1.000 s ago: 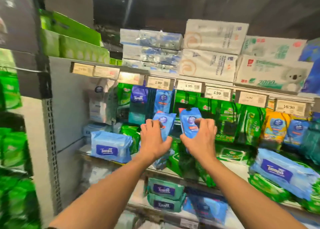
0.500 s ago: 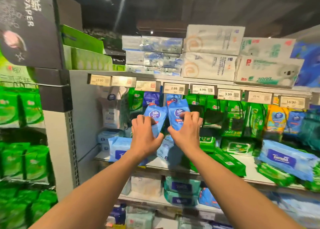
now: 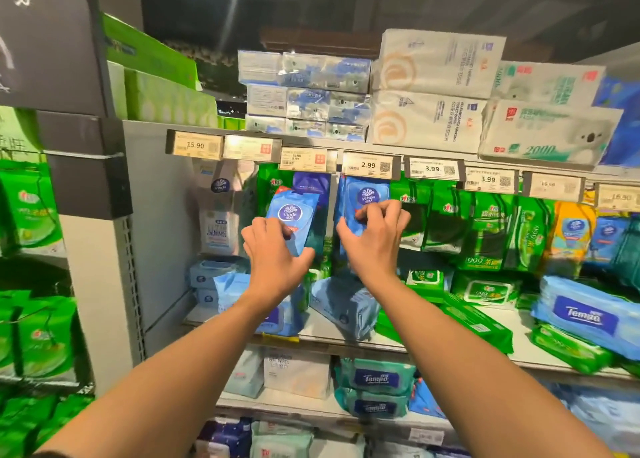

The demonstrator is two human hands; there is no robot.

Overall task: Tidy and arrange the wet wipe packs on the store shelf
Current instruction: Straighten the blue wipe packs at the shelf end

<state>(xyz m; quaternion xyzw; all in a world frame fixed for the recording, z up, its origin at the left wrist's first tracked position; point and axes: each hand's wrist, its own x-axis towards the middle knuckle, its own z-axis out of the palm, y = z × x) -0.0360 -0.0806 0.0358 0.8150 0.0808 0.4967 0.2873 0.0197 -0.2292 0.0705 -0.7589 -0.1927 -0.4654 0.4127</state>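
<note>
Two small blue Vinda wet wipe packs are raised in front of the hanging row under the price tags. My left hand (image 3: 273,253) grips the lower part of the left blue pack (image 3: 292,215), which leans to the right. The right blue pack (image 3: 363,199) stands upright just below the 2.99 tag (image 3: 369,165), and my right hand (image 3: 372,236) pinches its lower half. Loose blue packs (image 3: 346,305) and green packs (image 3: 478,322) lie untidily on the white shelf (image 3: 519,340) below.
Green wipe packs (image 3: 485,229) hang to the right, a white pack (image 3: 218,222) to the left. Large Tempo packs (image 3: 585,315) lie at the shelf's right end. Tissue bundles (image 3: 429,94) are stacked on the top shelf. A grey upright (image 3: 104,284) bounds the bay on the left.
Both hands have lifted the two blue packs higher and further in, up to the hanging row under the price tags. The view has moved closer to the shelf.
</note>
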